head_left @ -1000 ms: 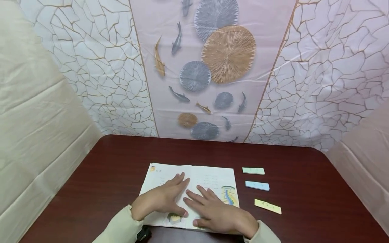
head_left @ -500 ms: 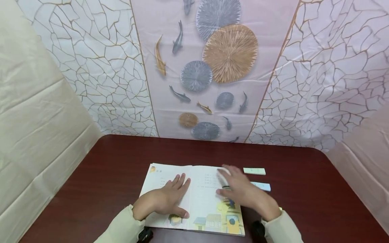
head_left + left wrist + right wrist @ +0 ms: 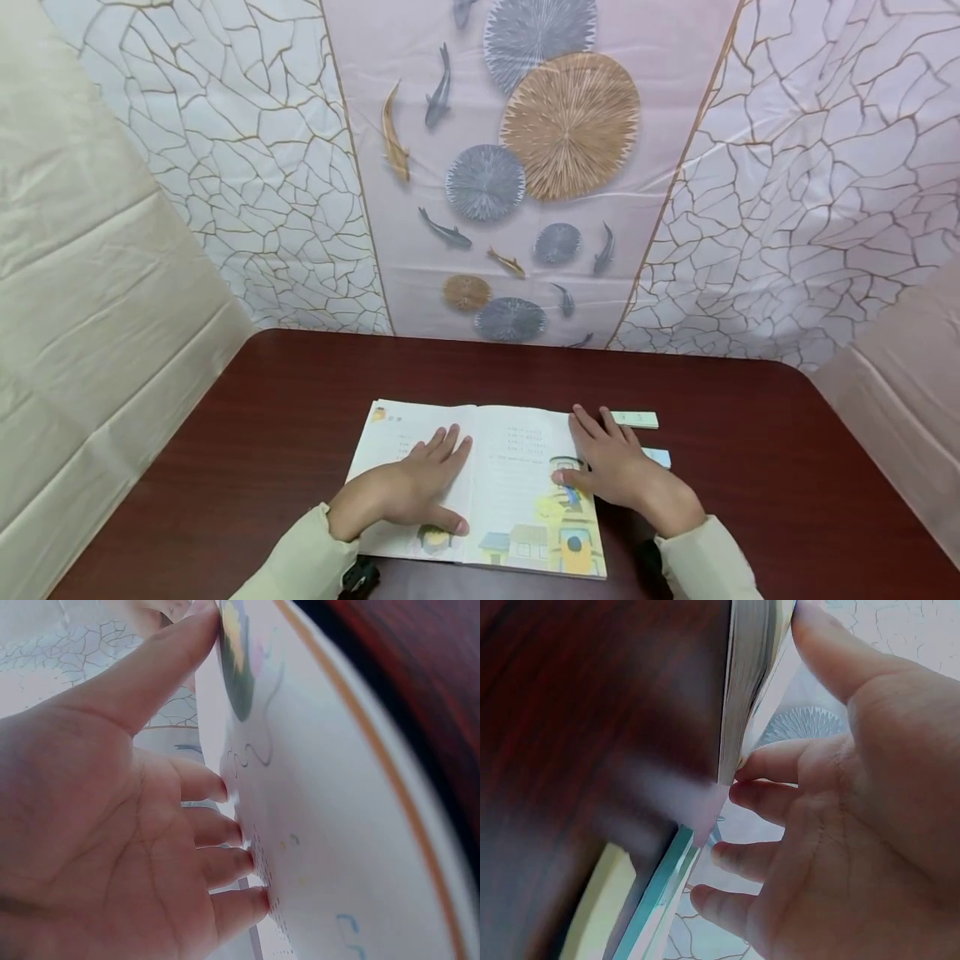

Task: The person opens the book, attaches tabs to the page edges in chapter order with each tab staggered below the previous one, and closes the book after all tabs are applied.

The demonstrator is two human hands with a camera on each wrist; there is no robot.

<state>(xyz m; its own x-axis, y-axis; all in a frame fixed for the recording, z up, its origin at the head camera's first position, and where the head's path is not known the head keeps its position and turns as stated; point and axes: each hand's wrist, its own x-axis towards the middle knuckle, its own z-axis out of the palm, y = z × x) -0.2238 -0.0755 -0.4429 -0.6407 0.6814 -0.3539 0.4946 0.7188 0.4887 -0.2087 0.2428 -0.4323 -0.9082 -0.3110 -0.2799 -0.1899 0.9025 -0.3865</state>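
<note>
An open book (image 3: pixel 510 483) with printed text and coloured drawings lies on the dark red table (image 3: pixel 315 383). My left hand (image 3: pixel 401 496) rests on its left page, fingers spread and thumb near the fold. In the left wrist view the fingertips (image 3: pixel 255 900) touch the paper. At the book's right edge is my right hand (image 3: pixel 630 471), its fingers extended past the upper right corner and its thumb over the right page. The right wrist view shows the thick stack of pages (image 3: pixel 742 690) beside the index finger, with nothing gripped.
Right of the book lie a green paper strip (image 3: pixel 637 419) and a blue strip (image 3: pixel 659 457), partly covered by my right hand. A yellow strip (image 3: pixel 600 907) shows in the right wrist view. A patterned curtain (image 3: pixel 510 208) hangs behind the table.
My right hand has lifted from the middle of the book and moved right to its right edge, uncovering the right page's drawings. The left hand has stayed on the left page.
</note>
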